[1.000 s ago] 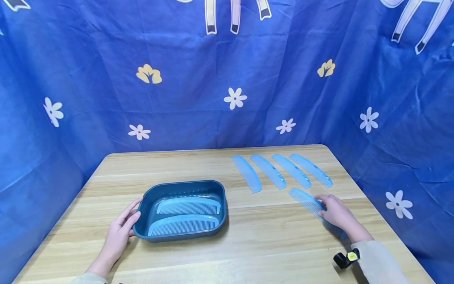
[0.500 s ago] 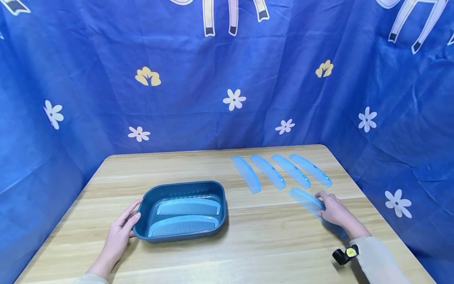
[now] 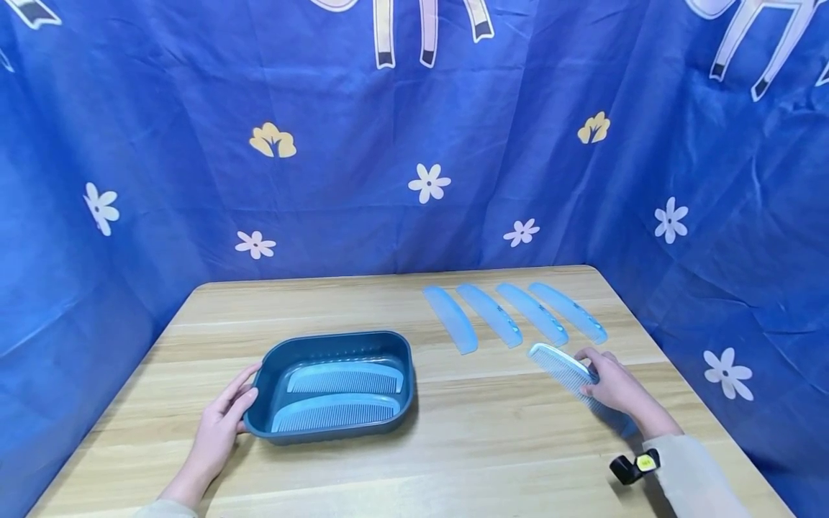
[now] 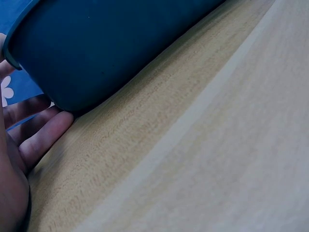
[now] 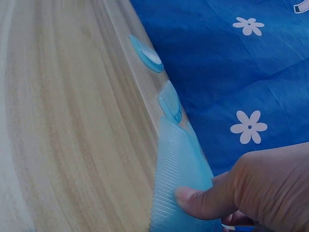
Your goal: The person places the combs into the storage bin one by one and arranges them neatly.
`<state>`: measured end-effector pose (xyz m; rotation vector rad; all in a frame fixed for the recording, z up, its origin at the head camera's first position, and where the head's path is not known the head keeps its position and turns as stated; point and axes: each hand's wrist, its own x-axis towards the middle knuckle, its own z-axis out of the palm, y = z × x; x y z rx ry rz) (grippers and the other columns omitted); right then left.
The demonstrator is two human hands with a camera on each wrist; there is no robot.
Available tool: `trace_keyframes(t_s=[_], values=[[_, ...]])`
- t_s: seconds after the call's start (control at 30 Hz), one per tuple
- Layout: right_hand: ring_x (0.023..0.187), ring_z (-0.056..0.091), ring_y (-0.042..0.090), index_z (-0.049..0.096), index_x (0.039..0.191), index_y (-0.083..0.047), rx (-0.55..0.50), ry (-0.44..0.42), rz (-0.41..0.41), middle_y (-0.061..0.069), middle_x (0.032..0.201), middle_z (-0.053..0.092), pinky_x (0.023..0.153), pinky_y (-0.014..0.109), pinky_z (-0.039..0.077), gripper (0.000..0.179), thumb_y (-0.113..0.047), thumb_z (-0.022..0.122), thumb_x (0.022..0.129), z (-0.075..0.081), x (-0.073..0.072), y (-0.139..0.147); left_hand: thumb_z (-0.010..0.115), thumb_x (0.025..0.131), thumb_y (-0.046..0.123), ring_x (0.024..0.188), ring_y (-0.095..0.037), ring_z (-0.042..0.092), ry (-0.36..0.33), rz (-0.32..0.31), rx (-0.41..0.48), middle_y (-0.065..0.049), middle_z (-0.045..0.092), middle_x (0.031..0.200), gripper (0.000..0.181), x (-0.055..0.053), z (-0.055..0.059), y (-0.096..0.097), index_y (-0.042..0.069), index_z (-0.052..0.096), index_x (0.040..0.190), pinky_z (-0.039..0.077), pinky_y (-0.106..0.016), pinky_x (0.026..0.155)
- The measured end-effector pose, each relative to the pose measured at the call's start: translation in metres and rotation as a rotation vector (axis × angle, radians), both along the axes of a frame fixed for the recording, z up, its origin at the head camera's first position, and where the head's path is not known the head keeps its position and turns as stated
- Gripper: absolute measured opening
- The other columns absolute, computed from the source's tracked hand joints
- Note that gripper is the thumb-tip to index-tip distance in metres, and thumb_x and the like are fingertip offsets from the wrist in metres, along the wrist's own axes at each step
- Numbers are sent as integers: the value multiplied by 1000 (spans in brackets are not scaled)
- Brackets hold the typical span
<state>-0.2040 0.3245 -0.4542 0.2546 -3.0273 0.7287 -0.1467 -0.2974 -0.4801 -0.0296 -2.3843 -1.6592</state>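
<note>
We are watching a small change in the held comb [image 3: 562, 367]: its curved back is shining more brightly at the far end than it was half a second ago, so we are guessing that it is tipping up a little. The right hand [image 3: 614, 388] is pinching it, with the thumb pressing on the flat side and the other fingers going behind. The held comb is slanting over the right part of the table [image 3: 473, 446], near the four combs [image 3: 490, 314] in a row. We are not able to tell if it is touching the wood. The left hand [image 3: 216, 424] is hardly moving; its fingers are staying nearly straight and touching the left end of the tub [image 3: 337, 434], not squeezing it shut. Two combs [image 3: 346, 378] are lying side by side inside, just as they were. For the work, we are thinking this means a pick-up is only just starting: the hold on the comb is looking good, but the comb is staying well apart from the tub.
</note>
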Motion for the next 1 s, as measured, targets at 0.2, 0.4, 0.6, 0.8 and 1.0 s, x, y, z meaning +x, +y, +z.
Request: trace_keyframes(t_s=[0.2,0.4,0.6,0.8,1.0], values=[[81,51,27,54,115,-4,-8,18,10,11,89,54,64,42,46,49,3,75,72,4,3,0,45,100,25,88,-3,59,-4,-7,-9,4,53,112,44,-1,0,0,17,39,143,55,-32,60],[84,54,29,56,118,-4,-22,27,21,11,92,57,65,43,47,47,4,73,75,10,7,-2,45,99,25,89,-3,58,-11,-3,-13,4,52,113,45,-1,0,0,18,38,143,55,-31,60],[82,56,27,55,121,-7,-53,14,12,11,95,57,63,39,48,46,4,70,78,14,8,-3,45,99,25,88,-3,58,2,-3,-14,8,53,110,45,-1,0,0,16,38,143,55,-31,60],[75,53,22,54,125,-7,-120,-5,21,10,95,55,60,33,45,48,4,67,81,13,10,-3,45,99,24,88,-4,59,-1,-17,6,8,54,110,45,-1,1,-1,16,38,143,55,-31,60],[68,49,18,54,126,-4,-168,39,63,8,92,53,56,29,42,48,5,67,81,12,12,-3,46,99,23,88,-4,59,-2,-20,17,8,55,109,45,-1,0,-1,16,38,143,55,-31,60]])
